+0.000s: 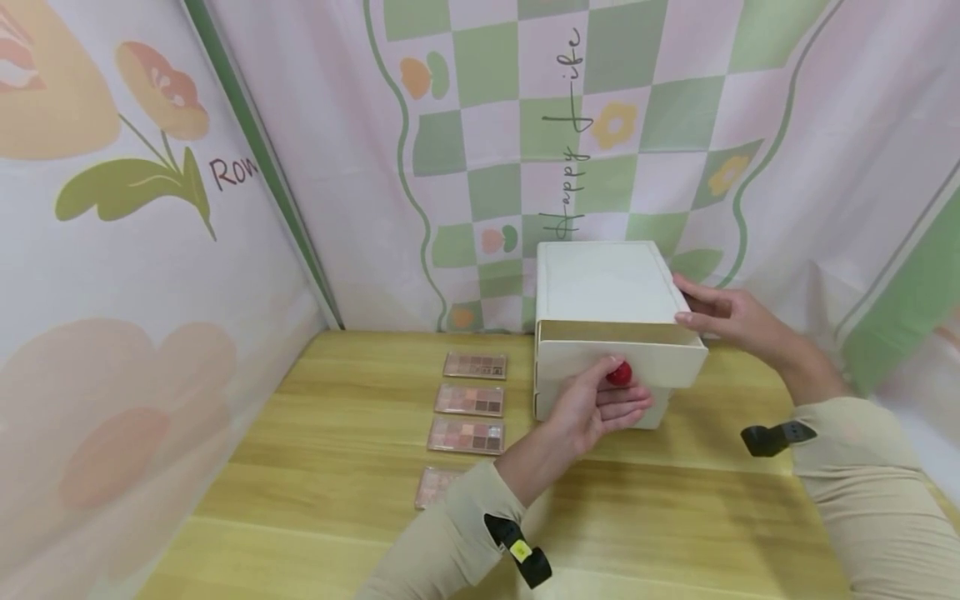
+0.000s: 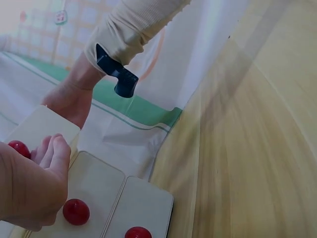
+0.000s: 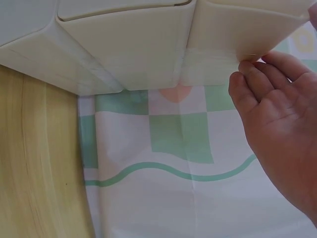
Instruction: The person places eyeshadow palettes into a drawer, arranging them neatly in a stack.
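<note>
A white drawer box [image 1: 600, 279] stands at the back of the wooden table [image 1: 337, 500]. Its top drawer [image 1: 570, 360] is pulled partly out. My left hand [image 1: 626, 387] pinches that drawer's red knob [image 1: 618, 373], which also shows beside the fingers [image 2: 52, 151] as a red knob [image 2: 19, 147] in the left wrist view. Two lower drawer knobs [image 2: 76, 211] sit below it. My right hand [image 1: 686, 304] lies with straight fingers against the box's upper right edge; its fingertips [image 3: 247, 67] touch the white wall [image 3: 129, 54].
Several eyeshadow palettes [image 1: 469, 399] lie in a row on the table left of the box, the nearest one [image 1: 433, 486] partly behind my left sleeve. A patterned cloth backdrop [image 1: 525, 125] closes off the back and sides. Bare wood stretches along the front of the table.
</note>
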Available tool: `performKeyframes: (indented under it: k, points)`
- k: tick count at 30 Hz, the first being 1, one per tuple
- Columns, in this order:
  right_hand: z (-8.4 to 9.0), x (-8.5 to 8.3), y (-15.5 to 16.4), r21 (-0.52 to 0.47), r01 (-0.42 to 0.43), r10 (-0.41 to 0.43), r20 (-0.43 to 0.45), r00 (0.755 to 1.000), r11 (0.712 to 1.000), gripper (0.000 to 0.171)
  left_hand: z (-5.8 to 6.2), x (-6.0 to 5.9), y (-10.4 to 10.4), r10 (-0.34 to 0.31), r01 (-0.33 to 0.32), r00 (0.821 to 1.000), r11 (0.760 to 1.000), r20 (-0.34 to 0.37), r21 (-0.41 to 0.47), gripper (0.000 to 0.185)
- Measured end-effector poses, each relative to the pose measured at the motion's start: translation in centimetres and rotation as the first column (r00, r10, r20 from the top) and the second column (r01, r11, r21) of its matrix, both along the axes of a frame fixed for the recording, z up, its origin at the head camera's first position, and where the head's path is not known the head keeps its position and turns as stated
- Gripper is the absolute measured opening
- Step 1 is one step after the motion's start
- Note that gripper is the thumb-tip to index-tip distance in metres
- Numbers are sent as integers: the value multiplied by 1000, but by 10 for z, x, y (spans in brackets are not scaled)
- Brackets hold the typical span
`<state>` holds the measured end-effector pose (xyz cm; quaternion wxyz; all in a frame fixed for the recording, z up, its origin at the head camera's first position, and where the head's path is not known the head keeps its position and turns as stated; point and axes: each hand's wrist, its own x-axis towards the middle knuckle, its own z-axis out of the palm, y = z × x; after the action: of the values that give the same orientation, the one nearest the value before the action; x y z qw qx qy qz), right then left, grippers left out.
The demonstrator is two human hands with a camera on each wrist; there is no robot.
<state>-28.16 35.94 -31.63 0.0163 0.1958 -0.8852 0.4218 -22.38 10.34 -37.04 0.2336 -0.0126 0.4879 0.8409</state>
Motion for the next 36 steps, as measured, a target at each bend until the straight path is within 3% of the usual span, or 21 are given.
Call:
performKeyframes:
  k: [18,36]
  points:
    - [-2,1,-2,-33,-11,11,4,1000,999,68,-2,21,-9,-56,57,998,998,-23,12,33]
    - [-3,-1,1,-19,-15,15,-3,1000,1000,68,-8,40,-13,-73,74,997,996,-33,39,38]
